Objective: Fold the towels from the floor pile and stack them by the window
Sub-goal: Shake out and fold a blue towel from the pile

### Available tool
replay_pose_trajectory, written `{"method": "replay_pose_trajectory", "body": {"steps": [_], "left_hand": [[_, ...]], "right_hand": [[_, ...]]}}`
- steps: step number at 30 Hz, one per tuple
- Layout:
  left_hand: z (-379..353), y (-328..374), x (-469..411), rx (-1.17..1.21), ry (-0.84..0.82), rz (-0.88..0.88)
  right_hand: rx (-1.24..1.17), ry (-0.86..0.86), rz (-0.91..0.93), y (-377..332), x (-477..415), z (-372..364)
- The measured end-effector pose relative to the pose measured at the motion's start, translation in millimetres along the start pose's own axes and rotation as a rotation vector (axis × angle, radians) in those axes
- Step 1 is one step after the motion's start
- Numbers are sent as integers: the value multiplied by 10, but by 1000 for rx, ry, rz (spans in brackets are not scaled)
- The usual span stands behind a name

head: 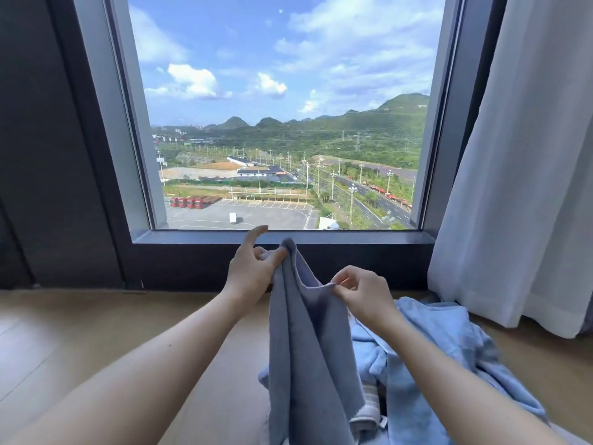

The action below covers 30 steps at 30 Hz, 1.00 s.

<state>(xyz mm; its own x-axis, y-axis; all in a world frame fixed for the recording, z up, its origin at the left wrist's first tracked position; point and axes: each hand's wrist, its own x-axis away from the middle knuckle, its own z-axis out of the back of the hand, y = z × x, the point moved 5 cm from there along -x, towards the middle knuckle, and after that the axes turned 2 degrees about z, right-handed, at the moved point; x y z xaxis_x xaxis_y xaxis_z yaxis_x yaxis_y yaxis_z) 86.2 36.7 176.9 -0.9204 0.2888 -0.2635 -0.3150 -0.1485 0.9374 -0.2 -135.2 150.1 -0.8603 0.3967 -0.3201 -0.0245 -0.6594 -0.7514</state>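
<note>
A grey-blue towel (308,354) hangs in the air in front of me, below the window (282,123). My left hand (253,268) pinches its top corner between thumb and middle fingers, with the index finger pointing up. My right hand (362,292) pinches the towel's upper edge a little lower and to the right. The cloth sags between the two hands and drapes down. Behind it on the floor lies a rumpled pile of light blue towels (442,358), with a white striped one (369,409) partly showing under it.
A dark window sill (353,237) runs across just beyond my hands. A white curtain (519,175) hangs to the floor at the right, next to the pile. Wooden floor (80,332) stretches to the left. A dark wall panel (48,155) stands at the left.
</note>
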Motion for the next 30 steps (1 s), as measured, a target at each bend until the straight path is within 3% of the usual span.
{"method": "replay_pose_trajectory", "body": {"steps": [6,13,18,23,27,30], "left_hand": [[-502,-86,145,-303,-293,-130],[-838,-165,-26,-169,-376,-113],[-735,-163,-206,2,-368,-68],[-314,-204,-391,217,-262,8],[130,-446,-538,114,-127,47],[272,-524,-480,-46,-183,2]], "right_hand": [[-8,32,96,-188,-152,126],[-30,53,44,-8,-223,219],[-144,-40,-35,136,-255,204],[109,-204,-116,221,-173,23],[234,-93,-113,16,-188,-47],[257,-69,-23,-329,-225,-233]]}}
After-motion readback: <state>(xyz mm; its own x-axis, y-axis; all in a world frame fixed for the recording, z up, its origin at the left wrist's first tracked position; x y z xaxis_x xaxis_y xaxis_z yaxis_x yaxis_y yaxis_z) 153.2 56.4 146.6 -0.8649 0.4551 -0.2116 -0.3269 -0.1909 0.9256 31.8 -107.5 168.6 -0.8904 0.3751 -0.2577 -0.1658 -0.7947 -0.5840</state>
